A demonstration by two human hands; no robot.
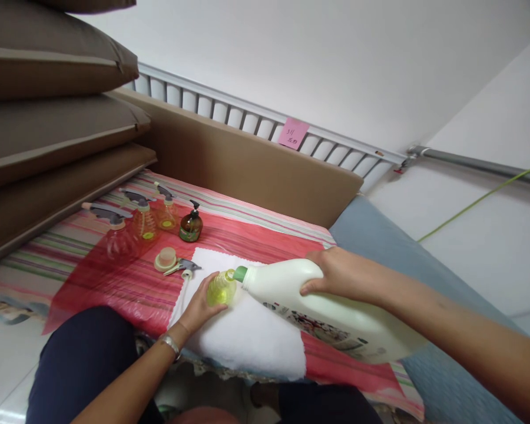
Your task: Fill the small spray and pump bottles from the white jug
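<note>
My left hand point(202, 304) is wrapped round a small clear yellow-green spray bottle point(221, 288) with its top off and its mouth tilted to the right. In my right hand point(331, 271) is the handle of a large pale-green detergent jug point(287, 277), tipped over sideways. The jug's green spout point(240, 273) meets the small bottle's mouth. Some yellowish liquid shows inside the bottle. Left of my left hand lie a grey spray head point(188, 266) and a cream round cap point(165, 259). Under both hands spreads a white cloth point(247, 341).
Three spray bottles with grey triggers, one of them yellow-tinted point(145, 222), stand at the back left beside a brown pump bottle point(191, 225). A red plastic sheet point(128, 288) covers the striped cloth. Stacked brown cushions point(57, 129) rise on the left; a brown board point(247, 171) leans on the radiator point(229, 115).
</note>
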